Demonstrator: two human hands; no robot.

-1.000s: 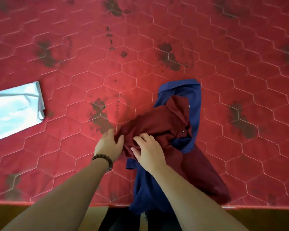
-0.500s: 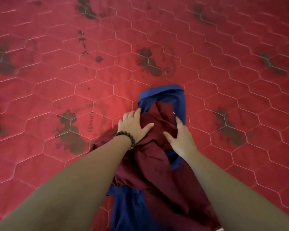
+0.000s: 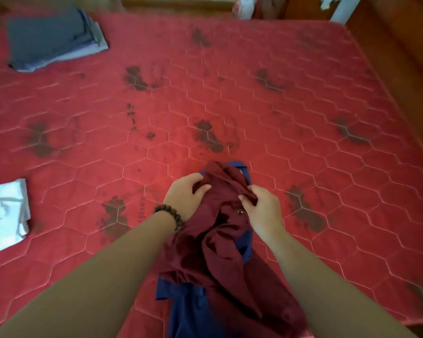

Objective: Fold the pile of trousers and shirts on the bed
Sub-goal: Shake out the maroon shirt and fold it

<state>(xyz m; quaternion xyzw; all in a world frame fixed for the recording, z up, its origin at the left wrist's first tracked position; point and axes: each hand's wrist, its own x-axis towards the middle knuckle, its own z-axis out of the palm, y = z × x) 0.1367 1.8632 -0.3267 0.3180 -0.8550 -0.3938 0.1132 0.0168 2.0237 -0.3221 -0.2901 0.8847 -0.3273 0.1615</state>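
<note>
1. Hands meet on a crumpled maroon shirt point(image 3: 220, 242) near the front edge of the red quilted mattress point(image 3: 279, 98).
2. The left hand point(image 3: 185, 195), with a beaded bracelet point(image 3: 169, 215) on its wrist, grips a fold of the maroon cloth, thumb curled over it.
3. The right hand point(image 3: 261, 211) pinches the same shirt just beside a dark button point(image 3: 239, 212).
4. A blue garment point(image 3: 191, 311) lies under the maroon shirt and shows above and below it.
5. A folded grey stack point(image 3: 51, 35) sits at the far left corner; a folded pale blue garment point(image 3: 4, 213) lies at the left edge, well apart from the hands.
</note>
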